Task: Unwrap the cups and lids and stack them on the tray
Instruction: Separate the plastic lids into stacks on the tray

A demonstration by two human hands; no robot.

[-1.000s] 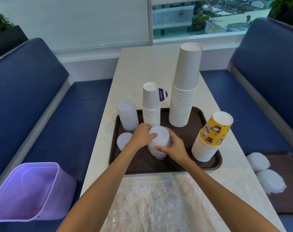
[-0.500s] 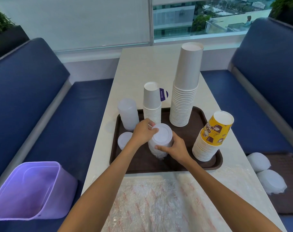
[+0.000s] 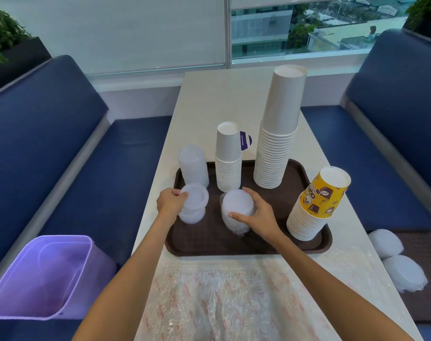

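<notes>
Two lid piles in play, both on the front-left half of the brown tray [image 3: 209, 242]: a short loose pile of translucent lids [image 3: 194, 205] by the left rim, and a taller lid stack [image 3: 236, 212] just right of it, apparently with crinkled clear wrap round its base. Left hand [image 3: 171, 205] has fingers curled round the short pile's left edge. Right hand [image 3: 257, 214] wraps the taller stack from the right, thumb in front, fingers over the far side. Both grips are closed on lids. Handling guess: thin plastic, near weightless, stiff-ish at the rims but slick lid-on-lid, so a stack will shear or fan out if pushed from the top. Better to hold low from both sides, on the rims, with a light squeeze. Film looks soft and clingy; peel it down off the stack. Behind: tall lid column [image 3: 193, 166] at the back-left corner, small white cup stack [image 3: 228, 161], tall white cup stack [image 3: 277, 134], and a yellow printed cup stack [image 3: 317, 205] leaning at the right rim, which looks tippy. Off-tray: plastic sheet [image 3: 222, 299] on the table [image 3: 222, 99], purple bin [image 3: 42, 274] on the left bench, wrapped lid packs [image 3: 386, 243] to the right.
</notes>
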